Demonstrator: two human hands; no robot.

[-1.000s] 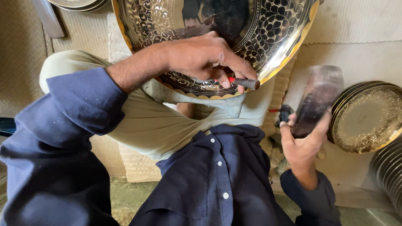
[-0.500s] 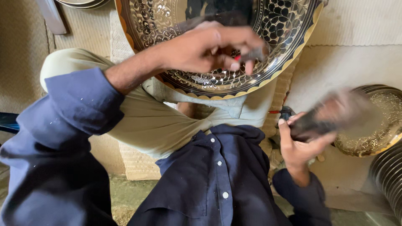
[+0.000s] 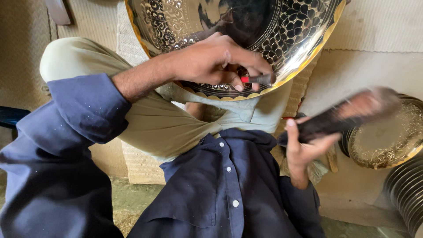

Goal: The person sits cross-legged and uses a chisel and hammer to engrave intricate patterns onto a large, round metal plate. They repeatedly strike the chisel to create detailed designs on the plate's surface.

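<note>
The left hand (image 3: 211,61) is closed round a small red-banded punch (image 3: 257,79), pressing it to the lower rim of the big engraved brass tray (image 3: 304,31) propped on the knees; the tip ought to sit steady before any blow lands. The right hand (image 3: 308,150) grips a blurred dark mallet (image 3: 348,112). The tray gleams, covered in flower and leaf chasing, with a scalloped golden edge.

Under the left hand's (image 3: 211,61) fingers, the brass tray (image 3: 286,35) gleams gold with dark floral engraving; the tool (image 3: 257,79) between them is red and black. Navy shirt (image 3: 220,189), khaki trousers (image 3: 154,123).
</note>
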